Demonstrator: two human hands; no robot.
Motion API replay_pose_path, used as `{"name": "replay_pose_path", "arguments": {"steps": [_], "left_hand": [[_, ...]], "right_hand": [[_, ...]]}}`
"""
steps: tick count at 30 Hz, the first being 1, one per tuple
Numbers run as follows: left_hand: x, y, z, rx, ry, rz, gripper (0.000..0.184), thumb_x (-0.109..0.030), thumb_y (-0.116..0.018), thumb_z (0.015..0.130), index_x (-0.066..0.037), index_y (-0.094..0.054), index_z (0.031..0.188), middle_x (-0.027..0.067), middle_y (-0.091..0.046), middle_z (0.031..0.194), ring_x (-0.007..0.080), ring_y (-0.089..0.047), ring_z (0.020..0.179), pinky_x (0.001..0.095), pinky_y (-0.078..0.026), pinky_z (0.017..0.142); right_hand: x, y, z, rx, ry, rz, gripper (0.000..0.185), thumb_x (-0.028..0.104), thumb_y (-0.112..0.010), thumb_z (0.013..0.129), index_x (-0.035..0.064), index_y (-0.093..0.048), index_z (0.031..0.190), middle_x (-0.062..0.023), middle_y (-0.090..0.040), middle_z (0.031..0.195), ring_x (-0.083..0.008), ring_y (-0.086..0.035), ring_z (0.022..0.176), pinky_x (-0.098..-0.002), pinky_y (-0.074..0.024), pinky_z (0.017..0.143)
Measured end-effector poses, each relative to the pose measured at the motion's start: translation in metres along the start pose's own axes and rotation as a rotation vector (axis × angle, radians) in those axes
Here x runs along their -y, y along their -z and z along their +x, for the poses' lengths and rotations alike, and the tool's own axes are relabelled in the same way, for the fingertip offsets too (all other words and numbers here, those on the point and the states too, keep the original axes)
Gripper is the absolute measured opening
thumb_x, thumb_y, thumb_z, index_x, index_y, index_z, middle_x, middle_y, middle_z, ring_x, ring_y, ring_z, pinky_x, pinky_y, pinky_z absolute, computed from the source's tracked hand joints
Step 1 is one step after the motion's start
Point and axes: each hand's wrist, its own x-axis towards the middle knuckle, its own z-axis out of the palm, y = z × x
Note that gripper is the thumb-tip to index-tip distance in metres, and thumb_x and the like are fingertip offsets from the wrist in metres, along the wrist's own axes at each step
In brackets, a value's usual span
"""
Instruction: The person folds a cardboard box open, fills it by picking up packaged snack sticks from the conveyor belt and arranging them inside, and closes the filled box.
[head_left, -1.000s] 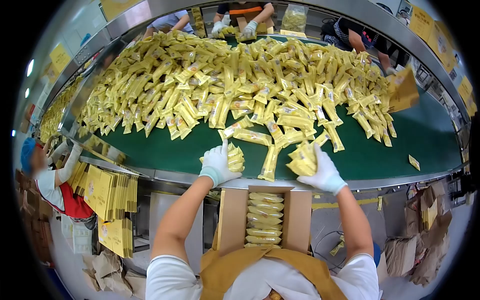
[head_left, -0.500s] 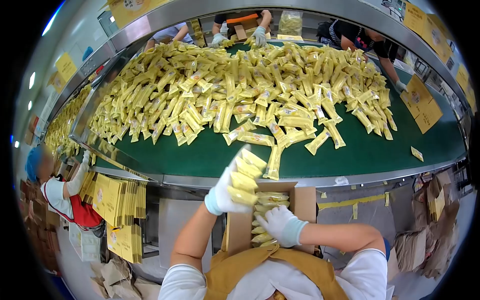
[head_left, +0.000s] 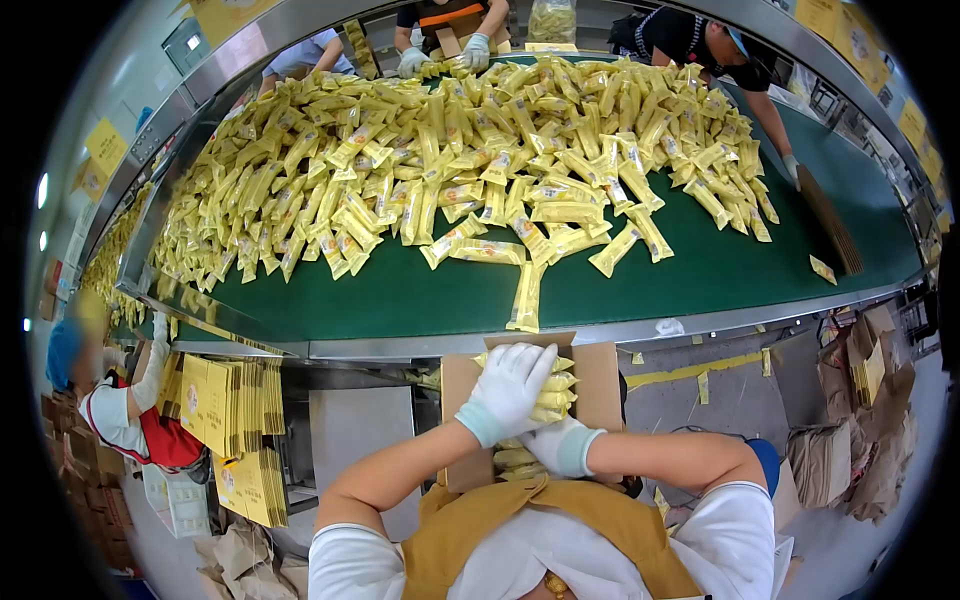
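A cardboard box (head_left: 598,385) with raised flaps stands in front of my body, against the belt's near edge. My left hand (head_left: 510,390), in a white glove, is closed over a row of small yellow snack packets (head_left: 555,388) at the top of the box. Below it, my right hand (head_left: 562,446), also gloved, reaches into the box beside the lower packets (head_left: 515,460). Its fingertips are hidden under the left hand and the packets. Beyond the box, one packet (head_left: 524,300) lies close to the belt's edge.
A large heap of yellow packets (head_left: 400,170) covers much of the green belt (head_left: 400,300). Co-workers' gloved hands (head_left: 475,50) are at the far side. One person (head_left: 770,110) holds flat cardboard (head_left: 830,220) on the right. Stacked yellow cartons (head_left: 215,400) stand left, near another worker (head_left: 150,400).
My left hand has come down and right with its packets, from above the belt's edge into the box. My right hand has shifted slightly. The far-right co-worker's cardboard has turned edge-on.
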Motion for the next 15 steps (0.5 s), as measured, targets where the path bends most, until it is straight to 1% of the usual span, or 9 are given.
{"name": "replay_pose_path", "arguments": {"steps": [1,4,7,9,11,12,13,14,15], "left_hand": [[-0.002,-0.004,-0.002,0.017,0.028,0.052,0.094,-0.037,-0.083,0.063,0.004,-0.045,0.139,0.0181,-0.056,0.117,0.0359,-0.053,0.115,0.0503,-0.038,0.103],[-0.004,-0.017,-0.005,0.138,0.077,0.174,0.096,-0.036,-0.082,0.063,0.002,-0.044,0.142,0.0171,-0.055,0.122,0.034,-0.05,0.121,0.0491,-0.034,0.107],[0.006,-0.062,-0.012,0.376,0.136,0.315,0.098,-0.033,-0.081,0.064,0.002,-0.039,0.145,0.0169,-0.054,0.123,0.0331,-0.049,0.122,0.0484,-0.031,0.109],[0.011,-0.052,0.0,0.614,0.147,0.146,0.093,-0.028,-0.076,0.072,0.004,-0.034,0.148,0.0225,-0.047,0.137,0.0379,-0.044,0.131,0.0484,-0.026,0.115],[0.027,-0.051,0.005,0.734,0.066,0.065,0.09,-0.029,-0.071,0.077,0.005,-0.031,0.15,0.0259,-0.04,0.147,0.0405,-0.039,0.138,0.0491,-0.022,0.118],[0.031,-0.036,0.017,0.846,0.059,-0.087,0.091,-0.034,-0.075,0.077,0.007,-0.034,0.147,0.0304,-0.037,0.149,0.0467,-0.039,0.136,0.0502,-0.028,0.116],[0.033,-0.02,0.023,0.859,0.009,-0.091,0.087,-0.036,-0.074,0.078,0.005,-0.037,0.146,0.0294,-0.04,0.149,0.0454,-0.041,0.136,0.0492,-0.03,0.115],[0.035,0.0,0.027,0.875,-0.043,-0.091,0.083,-0.038,-0.074,0.08,0.003,-0.041,0.145,0.0283,-0.042,0.148,0.0441,-0.043,0.135,0.0481,-0.033,0.114],[0.035,0.02,0.032,0.897,-0.095,-0.095,0.08,-0.04,-0.074,0.081,0.002,-0.045,0.144,0.0273,-0.044,0.147,0.0428,-0.045,0.134,0.0471,-0.036,0.112]], "right_hand": [[0.003,-0.005,0.002,-0.004,-0.08,-0.069,0.05,0.025,-0.058,0.09,0.007,-0.053,0.137,-0.0193,-0.065,0.117,-0.0366,-0.064,0.11,-0.0504,-0.0501,0.092],[0.021,0.022,-0.002,0.203,-0.184,-0.209,0.046,0.029,-0.057,0.091,0.0096,-0.057,0.133,-0.0134,-0.069,0.105,-0.0302,-0.069,0.098,-0.0461,-0.0517,0.075],[0.021,0.02,0.012,0.309,-0.168,-0.311,0.046,0.035,-0.06,0.09,0.0133,-0.06,0.131,-0.0119,-0.069,0.103,-0.0281,-0.069,0.097,-0.0418,-0.0503,0.073],[0.018,0.034,0.014,0.364,-0.096,-0.325,0.048,0.038,-0.062,0.09,0.0131,-0.061,0.131,-0.0134,-0.069,0.103,-0.029,-0.069,0.098,-0.0421,-0.0509,0.075],[0.002,0.059,0.009,0.403,0.017,-0.229,0.053,0.041,-0.063,0.09,0.0115,-0.06,0.133,-0.0161,-0.069,0.106,-0.0308,-0.069,0.1,-0.0433,-0.0515,0.08],[-0.01,0.075,0.003,0.412,0.088,-0.126,0.056,0.043,-0.064,0.09,0.0105,-0.059,0.135,-0.0175,-0.068,0.108,-0.0318,-0.068,0.101,-0.0436,-0.0516,0.084],[-0.023,0.092,-0.002,0.415,0.158,-0.023,0.059,0.045,-0.064,0.09,0.0095,-0.058,0.136,-0.0189,-0.068,0.111,-0.0327,-0.068,0.103,-0.0438,-0.0516,0.087],[-0.039,0.11,-0.005,0.42,0.142,0.259,0.056,0.045,-0.063,0.093,0.0067,-0.06,0.134,-0.0204,-0.067,0.119,-0.0335,-0.067,0.106,-0.0409,-0.0504,0.094],[-0.06,0.116,-0.015,0.258,0.13,0.657,0.047,0.04,-0.066,0.094,0.0049,-0.067,0.125,-0.0173,-0.07,0.114,-0.031,-0.067,0.102,-0.0394,-0.0521,0.092]]}}
